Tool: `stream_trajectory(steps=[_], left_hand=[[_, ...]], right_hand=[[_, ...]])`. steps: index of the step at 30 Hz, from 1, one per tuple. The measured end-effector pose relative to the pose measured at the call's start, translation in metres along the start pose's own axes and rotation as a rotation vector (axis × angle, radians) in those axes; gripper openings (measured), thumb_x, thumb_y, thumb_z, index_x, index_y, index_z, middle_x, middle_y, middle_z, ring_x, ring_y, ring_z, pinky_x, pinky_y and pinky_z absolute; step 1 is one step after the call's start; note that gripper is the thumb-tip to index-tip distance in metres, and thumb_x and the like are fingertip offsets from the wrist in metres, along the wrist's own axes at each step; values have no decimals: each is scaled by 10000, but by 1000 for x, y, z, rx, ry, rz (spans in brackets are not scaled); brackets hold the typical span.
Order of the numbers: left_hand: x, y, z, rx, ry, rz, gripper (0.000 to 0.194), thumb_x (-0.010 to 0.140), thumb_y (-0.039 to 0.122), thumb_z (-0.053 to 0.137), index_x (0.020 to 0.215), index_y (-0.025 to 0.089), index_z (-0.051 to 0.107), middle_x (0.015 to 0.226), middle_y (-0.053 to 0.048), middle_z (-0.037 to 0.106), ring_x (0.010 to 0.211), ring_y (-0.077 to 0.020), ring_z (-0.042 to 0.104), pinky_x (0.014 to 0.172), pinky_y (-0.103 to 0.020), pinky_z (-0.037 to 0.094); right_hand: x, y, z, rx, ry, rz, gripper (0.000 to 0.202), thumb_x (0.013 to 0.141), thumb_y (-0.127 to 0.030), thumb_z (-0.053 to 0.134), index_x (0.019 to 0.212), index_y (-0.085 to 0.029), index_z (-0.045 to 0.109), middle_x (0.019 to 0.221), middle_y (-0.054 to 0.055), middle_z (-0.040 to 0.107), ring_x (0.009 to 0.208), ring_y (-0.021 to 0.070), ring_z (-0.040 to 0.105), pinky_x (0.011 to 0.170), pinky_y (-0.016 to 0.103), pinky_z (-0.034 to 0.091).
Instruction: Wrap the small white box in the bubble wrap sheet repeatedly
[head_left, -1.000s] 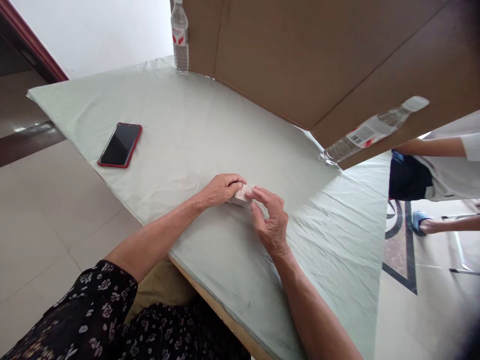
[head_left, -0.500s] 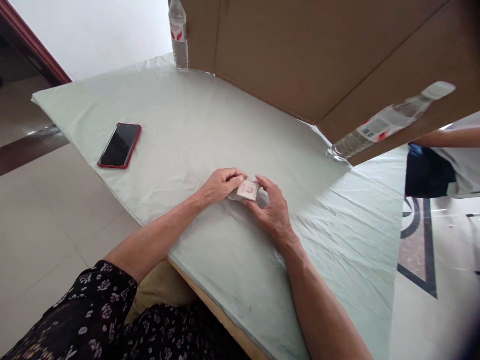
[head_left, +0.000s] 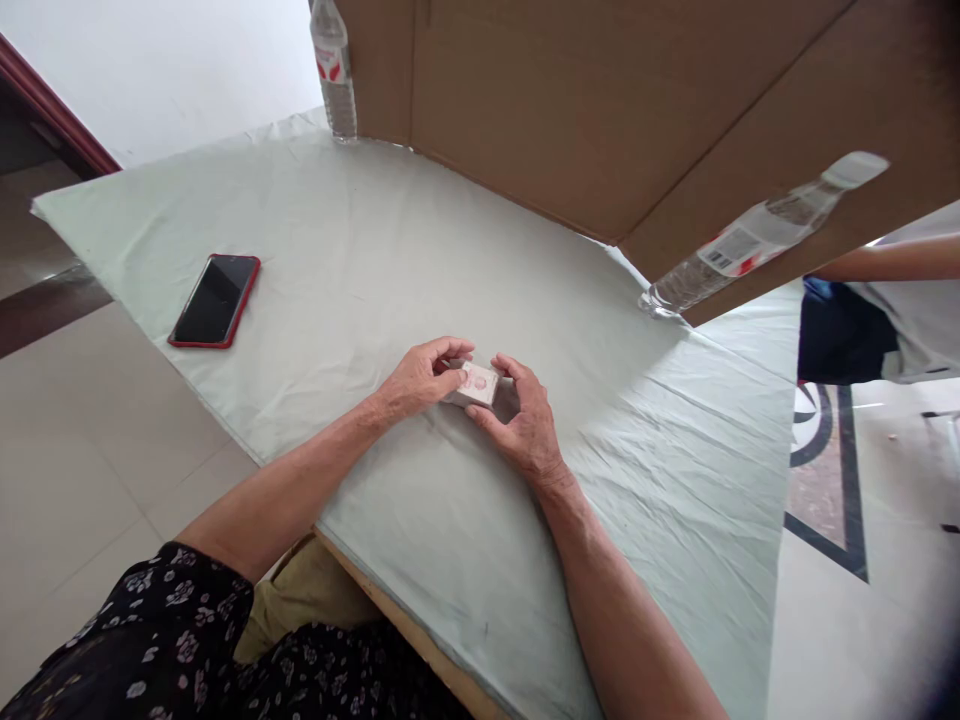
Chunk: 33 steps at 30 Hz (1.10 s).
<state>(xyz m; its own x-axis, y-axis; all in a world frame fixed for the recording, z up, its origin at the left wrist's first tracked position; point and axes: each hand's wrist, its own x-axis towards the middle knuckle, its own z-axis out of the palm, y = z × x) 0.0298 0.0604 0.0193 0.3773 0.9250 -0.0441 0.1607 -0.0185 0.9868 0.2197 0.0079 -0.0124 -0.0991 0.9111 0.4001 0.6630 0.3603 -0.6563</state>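
A small white block [head_left: 478, 383] with faint red print on its top face, box-like or a stack, lies at the tablecloth's middle between both hands. My left hand [head_left: 420, 380] grips its left end, thumb pressed on the top and fingers curled behind. Around the right end curves my right hand [head_left: 525, 420], thumb at the near corner and fingertips at the far corner. A gap shows between its palm and the block. Whether the block is a box or a deck of cards I cannot tell.
A phone in a red case [head_left: 216, 300] lies at the left of the pale green tablecloth [head_left: 360, 250]. A cardboard panel [head_left: 525, 110] stands behind, with a water bottle [head_left: 335, 75] at its left and another bottle [head_left: 757, 240] at its right. A person's arm [head_left: 892, 260] shows at far right.
The view has shifted slightly, so everything sits a little further left. My left thumb has moved onto the block's top, and my right fingers have loosened slightly around its end.
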Motion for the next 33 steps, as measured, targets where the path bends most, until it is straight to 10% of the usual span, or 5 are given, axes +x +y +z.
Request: stream_trajectory(steps=[14, 33], left_hand=[[0, 3, 6, 25, -5, 7, 476, 782, 200, 630, 1255, 156, 609, 1041, -57, 632, 837, -129, 574, 767, -250, 492], [-4, 2, 7, 33, -30, 12, 566, 786, 173, 604, 1349, 171, 545, 1186, -87, 634, 888, -145, 581, 787, -278, 498]], right_hand=[[-1, -1, -1, -39, -7, -19, 475, 845, -391, 698, 1291, -303, 557, 1219, 88, 684, 1111, 296, 628, 963, 494, 493], [1, 2, -6, -40, -85, -40, 734, 844, -484, 713, 1486, -322, 397, 1434, 122, 570, 1323, 335, 533, 1080, 569, 427]])
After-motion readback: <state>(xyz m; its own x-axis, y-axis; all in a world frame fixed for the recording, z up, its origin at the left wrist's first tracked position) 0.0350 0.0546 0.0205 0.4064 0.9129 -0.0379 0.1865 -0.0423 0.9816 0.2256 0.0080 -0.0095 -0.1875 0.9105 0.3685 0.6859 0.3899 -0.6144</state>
